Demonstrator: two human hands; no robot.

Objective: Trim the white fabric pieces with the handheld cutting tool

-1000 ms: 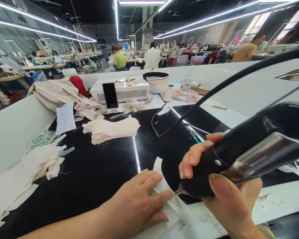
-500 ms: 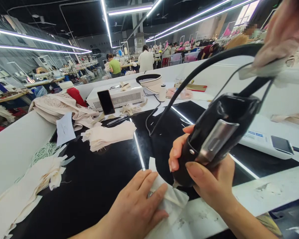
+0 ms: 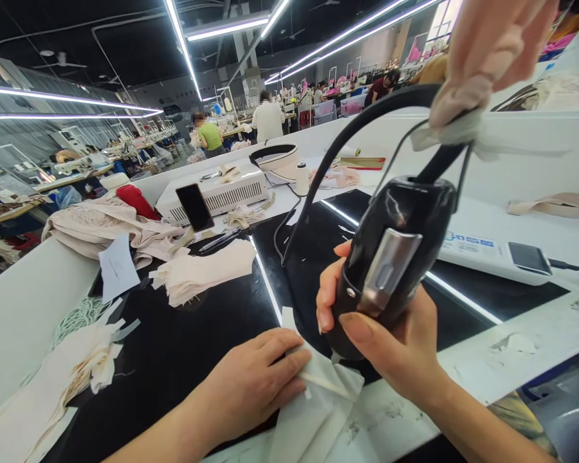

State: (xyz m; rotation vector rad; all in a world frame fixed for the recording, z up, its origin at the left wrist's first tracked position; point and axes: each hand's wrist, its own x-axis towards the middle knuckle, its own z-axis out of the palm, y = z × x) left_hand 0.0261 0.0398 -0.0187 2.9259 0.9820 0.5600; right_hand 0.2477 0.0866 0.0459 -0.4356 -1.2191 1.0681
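Observation:
A thin white fabric piece (image 3: 313, 399) lies across the black work surface (image 3: 188, 347) and over its front border. My left hand (image 3: 258, 373) is on the fabric's left side, its bent fingers closed together and pressing on it. In my right hand (image 3: 395, 334) is a black handheld power tool (image 3: 388, 238) with a metal trigger plate. My fingers wrap round its lower body, thumb in front. The tool leans, and its tip points down at the fabric's upper edge; whether it touches is unclear. A thick black cable and a knotted pale cloth (image 3: 463, 96) are at its top.
Cream fabric pieces (image 3: 207, 270) lie beyond my left hand, with another stack (image 3: 53, 379) at the left. Behind stand a phone (image 3: 195, 207), a vented white box (image 3: 217, 193) and a thread spool (image 3: 302, 179). A white device (image 3: 487, 251) sits at right. People work farther back.
My view has turned slightly to the right, so most things sit farther left. The tool stands a little more upright, its tip still by the fabric. Both hands keep their hold.

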